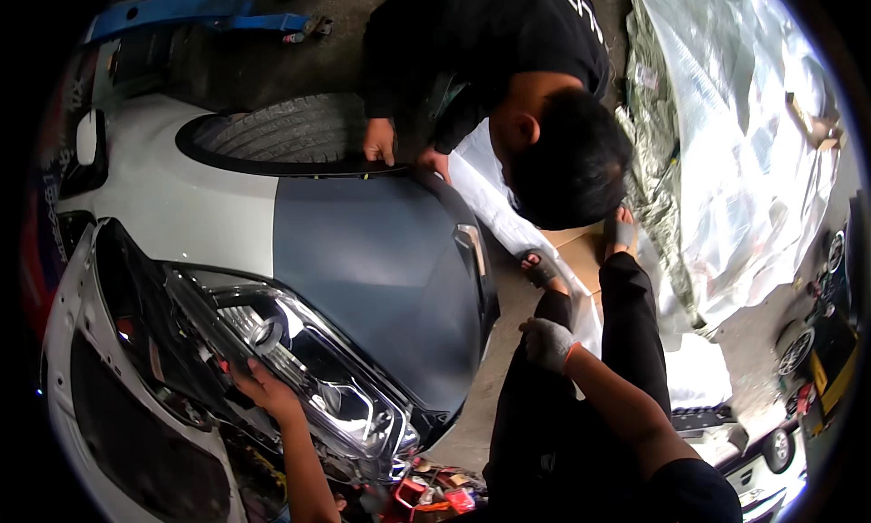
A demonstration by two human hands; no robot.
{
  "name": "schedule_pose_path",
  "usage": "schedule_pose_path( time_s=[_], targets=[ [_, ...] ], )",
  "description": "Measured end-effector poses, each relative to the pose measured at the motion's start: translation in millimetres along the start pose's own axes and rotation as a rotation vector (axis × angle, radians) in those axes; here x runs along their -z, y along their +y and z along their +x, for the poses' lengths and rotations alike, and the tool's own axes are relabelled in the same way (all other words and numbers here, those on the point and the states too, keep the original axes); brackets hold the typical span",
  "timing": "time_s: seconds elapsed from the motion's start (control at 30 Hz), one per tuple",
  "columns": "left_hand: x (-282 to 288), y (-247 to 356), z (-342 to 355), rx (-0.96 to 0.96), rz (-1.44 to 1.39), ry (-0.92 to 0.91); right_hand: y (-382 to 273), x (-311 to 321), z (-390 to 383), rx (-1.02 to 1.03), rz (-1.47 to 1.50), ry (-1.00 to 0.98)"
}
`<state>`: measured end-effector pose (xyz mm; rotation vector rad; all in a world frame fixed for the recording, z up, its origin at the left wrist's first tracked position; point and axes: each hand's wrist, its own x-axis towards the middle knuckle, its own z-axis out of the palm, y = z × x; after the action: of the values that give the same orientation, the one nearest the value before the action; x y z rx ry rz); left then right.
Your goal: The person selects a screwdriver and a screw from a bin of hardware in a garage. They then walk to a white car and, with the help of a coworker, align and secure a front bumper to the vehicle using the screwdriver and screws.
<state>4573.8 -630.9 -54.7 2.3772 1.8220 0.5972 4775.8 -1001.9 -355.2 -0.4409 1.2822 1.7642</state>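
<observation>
My bare left hand [263,387] has its fingers curled on the dark edge [204,332] beside the car's clear headlight [299,342]. The headlight sits below a front fender, white [200,215] toward the left and dark grey [363,260] toward the right. My right hand [549,342], in a grey glove, is closed above my leg, away from the car; its contents are hidden. A co-worker in black bends over the wheel arch, one hand [381,142] at the arch trim [272,167], the other [434,162] near the grey panel's upper corner.
A tyre [272,133] fills the arch. Plastic sheeting [726,160] and cardboard [572,251] cover floor on the right. A blue metal beam [181,13] lies top left. Red items [435,496] clutter the lower middle. Wheels [797,349] and another white vehicle [762,469] stand far right.
</observation>
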Motion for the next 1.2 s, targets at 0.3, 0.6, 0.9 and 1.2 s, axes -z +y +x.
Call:
schedule_pose_path(
  time_s=[0.3, 0.6, 0.9, 1.2],
  targets=[
    [8, 11, 1, 0.226, -0.166, -0.030, 47, 13, 54, -0.059, -0.067, -0.071],
    [2, 18, 0, 0.220, -0.196, -0.004, 40, 17, 55, -0.031, 0.035, -0.001],
    [7, 8, 2, 0.149, -0.142, -0.041, 40, 17, 62, -0.051, -0.020, 0.004],
    [11, 1, 4, 0.132, -0.075, -0.060, 33, 21, 60, -0.032, -0.004, 0.035]
  ],
)
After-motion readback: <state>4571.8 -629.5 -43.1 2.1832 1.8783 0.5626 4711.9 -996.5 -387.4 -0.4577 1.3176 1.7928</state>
